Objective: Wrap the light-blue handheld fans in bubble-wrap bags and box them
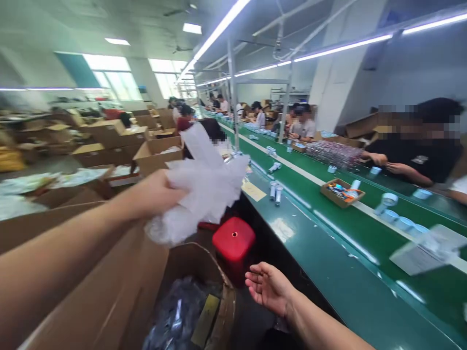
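My left hand (160, 194) is closed on a bunch of translucent white plastic bags (207, 182), raised above an open cardboard box (228, 311). Dark plastic wrapping (178, 311) lies inside that box, along with a yellowish strip (206, 320). Lower right of the bags, my right hand (268, 287) is held palm up with its fingers loosely curled and apart, and nothing shows in it. Just beyond its fingertips stands a red stool (234, 238) with a small hole in its top. The bags are slightly blurred.
A green conveyor line (302, 170) runs away on the right, bordered by a work surface (321, 262). On the line are a small tray of parts (342, 193) and several white-blue pieces (404, 223). A co-worker in black (416, 146) sits across. Cardboard boxes (109, 141) crowd the left.
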`<action>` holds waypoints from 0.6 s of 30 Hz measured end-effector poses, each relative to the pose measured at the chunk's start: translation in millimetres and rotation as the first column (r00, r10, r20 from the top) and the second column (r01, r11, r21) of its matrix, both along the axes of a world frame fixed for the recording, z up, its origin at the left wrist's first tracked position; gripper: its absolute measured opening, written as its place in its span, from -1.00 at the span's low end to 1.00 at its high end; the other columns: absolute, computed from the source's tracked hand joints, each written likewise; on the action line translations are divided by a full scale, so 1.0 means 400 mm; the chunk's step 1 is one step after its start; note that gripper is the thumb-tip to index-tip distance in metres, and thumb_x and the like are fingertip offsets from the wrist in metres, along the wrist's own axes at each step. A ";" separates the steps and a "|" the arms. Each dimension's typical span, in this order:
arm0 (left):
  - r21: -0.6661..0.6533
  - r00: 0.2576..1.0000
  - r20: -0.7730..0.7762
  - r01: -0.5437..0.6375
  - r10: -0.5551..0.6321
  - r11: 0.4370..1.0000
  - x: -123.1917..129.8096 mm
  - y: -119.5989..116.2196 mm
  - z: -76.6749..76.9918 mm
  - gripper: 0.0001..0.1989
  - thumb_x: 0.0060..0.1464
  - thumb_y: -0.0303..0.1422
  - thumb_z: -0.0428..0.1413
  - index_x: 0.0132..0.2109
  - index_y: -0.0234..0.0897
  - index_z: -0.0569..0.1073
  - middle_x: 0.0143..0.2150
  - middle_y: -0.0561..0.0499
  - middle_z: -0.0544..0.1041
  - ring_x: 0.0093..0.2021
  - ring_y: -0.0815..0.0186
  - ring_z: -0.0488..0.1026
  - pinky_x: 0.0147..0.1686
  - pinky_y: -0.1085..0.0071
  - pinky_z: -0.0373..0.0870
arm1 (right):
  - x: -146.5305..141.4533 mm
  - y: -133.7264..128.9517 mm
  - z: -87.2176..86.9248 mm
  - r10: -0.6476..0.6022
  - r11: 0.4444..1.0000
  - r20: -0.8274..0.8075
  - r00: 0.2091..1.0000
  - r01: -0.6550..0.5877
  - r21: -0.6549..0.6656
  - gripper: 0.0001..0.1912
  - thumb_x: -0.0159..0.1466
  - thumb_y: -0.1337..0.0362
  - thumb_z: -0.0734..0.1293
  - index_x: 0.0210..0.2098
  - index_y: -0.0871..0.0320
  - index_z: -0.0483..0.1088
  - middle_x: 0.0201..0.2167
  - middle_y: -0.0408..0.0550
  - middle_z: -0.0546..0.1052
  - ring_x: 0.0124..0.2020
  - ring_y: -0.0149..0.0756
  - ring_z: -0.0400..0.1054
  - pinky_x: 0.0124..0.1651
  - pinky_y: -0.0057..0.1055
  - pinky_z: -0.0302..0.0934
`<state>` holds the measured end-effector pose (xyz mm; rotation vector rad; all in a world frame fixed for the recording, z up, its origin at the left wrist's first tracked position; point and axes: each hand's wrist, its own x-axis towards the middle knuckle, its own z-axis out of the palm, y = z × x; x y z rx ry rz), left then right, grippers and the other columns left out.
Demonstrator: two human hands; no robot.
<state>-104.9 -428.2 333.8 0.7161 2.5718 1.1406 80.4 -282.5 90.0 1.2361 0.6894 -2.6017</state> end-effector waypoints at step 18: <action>-0.485 0.569 0.088 0.741 -0.817 0.464 0.272 0.950 -0.883 -0.53 0.02 -0.55 0.01 0.12 -0.32 0.41 0.18 -0.26 0.39 0.20 -0.01 0.32 0.19 0.08 0.22 | 0.304 0.630 -0.329 -0.389 -0.002 0.134 0.912 -0.146 0.989 -0.05 0.15 -0.02 0.34 0.39 0.07 -0.15 0.46 0.14 -0.31 0.45 0.12 -0.34 0.34 0.12 -0.08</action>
